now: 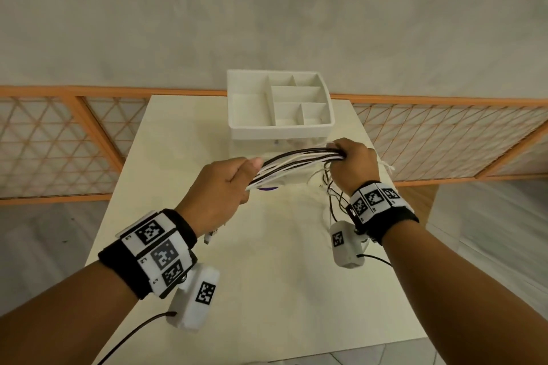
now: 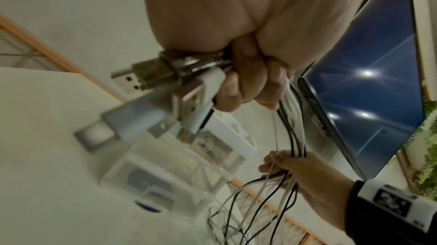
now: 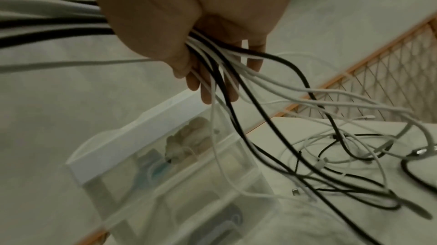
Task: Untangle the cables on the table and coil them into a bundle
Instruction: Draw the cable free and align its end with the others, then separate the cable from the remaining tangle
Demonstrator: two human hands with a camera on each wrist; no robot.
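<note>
A bundle of several black and white cables (image 1: 296,161) stretches between my two hands above the table (image 1: 267,275). My left hand (image 1: 225,187) grips the bundle near its plug ends, and several USB plugs (image 2: 151,88) stick out below the fist. My right hand (image 1: 353,163) holds the same cables (image 3: 212,58) further along, with the fingers curled round them. Beyond the right hand the loose cable ends (image 3: 343,155) hang down and lie tangled on the table at the right.
A white divided organizer tray (image 1: 278,127) sits on a clear drawer box (image 3: 189,183) at the table's far edge. An orange lattice fence (image 1: 59,142) runs behind the table. A dark screen (image 2: 366,80) shows in the left wrist view.
</note>
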